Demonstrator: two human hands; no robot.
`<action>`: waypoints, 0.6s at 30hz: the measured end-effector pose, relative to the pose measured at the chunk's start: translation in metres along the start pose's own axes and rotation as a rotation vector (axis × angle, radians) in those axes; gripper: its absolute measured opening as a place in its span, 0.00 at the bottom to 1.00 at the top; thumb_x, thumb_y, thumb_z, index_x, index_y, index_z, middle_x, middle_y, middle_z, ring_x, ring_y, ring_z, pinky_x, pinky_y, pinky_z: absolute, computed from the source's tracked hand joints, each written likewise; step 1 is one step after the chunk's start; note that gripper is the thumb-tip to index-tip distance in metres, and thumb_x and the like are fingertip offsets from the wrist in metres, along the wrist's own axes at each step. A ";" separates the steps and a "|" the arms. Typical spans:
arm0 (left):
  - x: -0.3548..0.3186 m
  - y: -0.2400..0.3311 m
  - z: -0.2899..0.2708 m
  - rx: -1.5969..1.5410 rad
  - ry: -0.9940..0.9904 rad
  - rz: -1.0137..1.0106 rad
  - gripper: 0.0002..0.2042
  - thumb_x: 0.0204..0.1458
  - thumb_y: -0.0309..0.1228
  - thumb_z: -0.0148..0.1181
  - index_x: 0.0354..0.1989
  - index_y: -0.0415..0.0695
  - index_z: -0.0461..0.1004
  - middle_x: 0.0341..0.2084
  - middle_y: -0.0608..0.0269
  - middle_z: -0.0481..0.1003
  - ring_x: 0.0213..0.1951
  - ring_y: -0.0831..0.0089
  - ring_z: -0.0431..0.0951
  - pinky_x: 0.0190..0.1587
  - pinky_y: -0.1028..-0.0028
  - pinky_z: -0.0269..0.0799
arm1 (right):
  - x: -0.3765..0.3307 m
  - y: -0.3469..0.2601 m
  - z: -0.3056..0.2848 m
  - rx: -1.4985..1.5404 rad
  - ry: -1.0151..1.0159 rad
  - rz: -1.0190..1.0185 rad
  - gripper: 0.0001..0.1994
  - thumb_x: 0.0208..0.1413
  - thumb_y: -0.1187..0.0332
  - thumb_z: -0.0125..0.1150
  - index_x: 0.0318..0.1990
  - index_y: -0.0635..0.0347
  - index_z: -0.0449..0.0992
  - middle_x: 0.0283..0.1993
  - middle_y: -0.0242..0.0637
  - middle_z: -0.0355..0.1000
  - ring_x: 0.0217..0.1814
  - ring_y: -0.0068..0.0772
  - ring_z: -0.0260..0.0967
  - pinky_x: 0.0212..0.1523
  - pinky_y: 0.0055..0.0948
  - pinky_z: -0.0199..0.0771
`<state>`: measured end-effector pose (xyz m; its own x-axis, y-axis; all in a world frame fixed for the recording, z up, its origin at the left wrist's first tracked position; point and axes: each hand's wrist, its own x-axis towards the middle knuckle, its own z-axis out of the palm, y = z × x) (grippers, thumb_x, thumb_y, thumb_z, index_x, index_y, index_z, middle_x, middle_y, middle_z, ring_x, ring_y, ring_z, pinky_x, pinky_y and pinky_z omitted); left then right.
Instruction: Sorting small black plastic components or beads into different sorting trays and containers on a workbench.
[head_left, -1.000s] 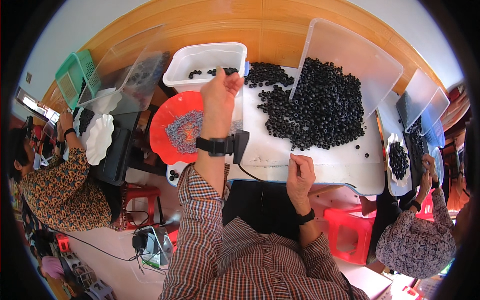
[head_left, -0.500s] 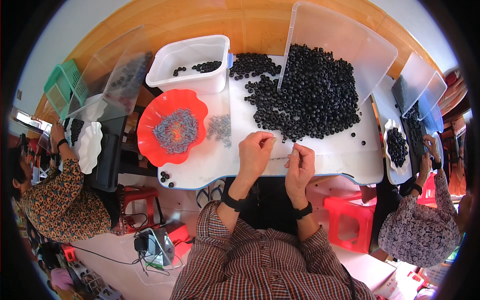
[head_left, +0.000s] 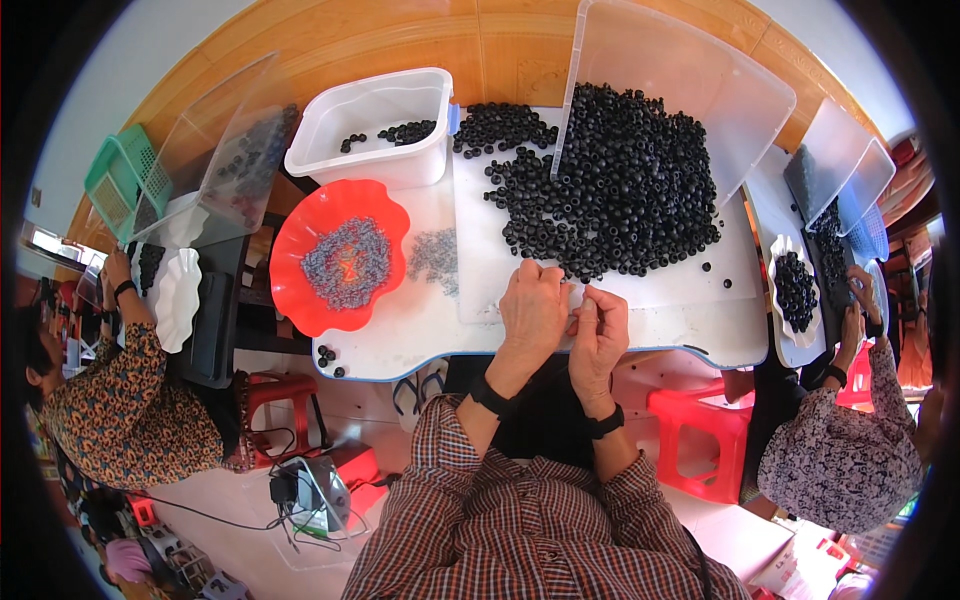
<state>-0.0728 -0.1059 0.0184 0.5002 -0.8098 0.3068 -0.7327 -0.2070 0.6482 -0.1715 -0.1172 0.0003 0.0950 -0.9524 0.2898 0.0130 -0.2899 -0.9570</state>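
Observation:
My left hand [head_left: 532,308] and my right hand [head_left: 600,325] are close together over the table's front part, fingertips nearly meeting. Both have their fingers pinched, and whatever lies between them is too small or too hidden to make out. Just beyond the fingertips spreads a large pile of small black ring-like parts [head_left: 630,190]. To the left stands a red wavy-rimmed bowl [head_left: 292,270] with many tiny grey pieces [head_left: 345,262] inside. More tiny grey pieces [head_left: 435,258] lie loose on the white table beside it.
A clear plastic bin [head_left: 690,85] lies tipped behind the pile. A white tub [head_left: 370,165] at the back left holds some black parts. Several black parts sit at the table's front left corner. Co-workers sit at both sides; a red stool [head_left: 700,440] stands at right.
My left hand has moved right, up against my right hand, and its back has turned more toward view. The right hand has stayed almost in place.

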 end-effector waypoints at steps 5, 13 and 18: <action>-0.004 -0.009 -0.002 -0.159 0.064 0.011 0.07 0.47 0.27 0.66 0.34 0.42 0.78 0.30 0.57 0.73 0.28 0.61 0.77 0.30 0.66 0.73 | 0.001 0.001 0.001 -0.027 0.000 -0.041 0.06 0.62 0.80 0.52 0.44 0.66 0.73 0.45 0.36 0.67 0.30 0.18 0.68 0.24 0.16 0.72; -0.014 -0.016 -0.023 -0.858 -0.086 -0.375 0.07 0.53 0.26 0.64 0.38 0.37 0.77 0.30 0.61 0.79 0.25 0.78 0.77 0.27 0.78 0.74 | 0.001 -0.001 0.001 -0.158 -0.043 -0.131 0.07 0.57 0.81 0.56 0.43 0.65 0.75 0.39 0.35 0.69 0.30 0.20 0.66 0.29 0.20 0.68; -0.017 -0.016 -0.038 -1.402 -0.246 -0.663 0.08 0.57 0.25 0.59 0.42 0.35 0.76 0.30 0.60 0.78 0.27 0.79 0.76 0.30 0.80 0.74 | 0.002 -0.011 0.003 -0.234 -0.059 -0.231 0.08 0.55 0.81 0.58 0.42 0.64 0.76 0.38 0.35 0.69 0.30 0.21 0.66 0.30 0.21 0.68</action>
<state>-0.0522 -0.0677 0.0292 0.3598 -0.8798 -0.3105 0.6446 -0.0062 0.7645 -0.1684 -0.1156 0.0118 0.1741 -0.8535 0.4911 -0.1878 -0.5184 -0.8343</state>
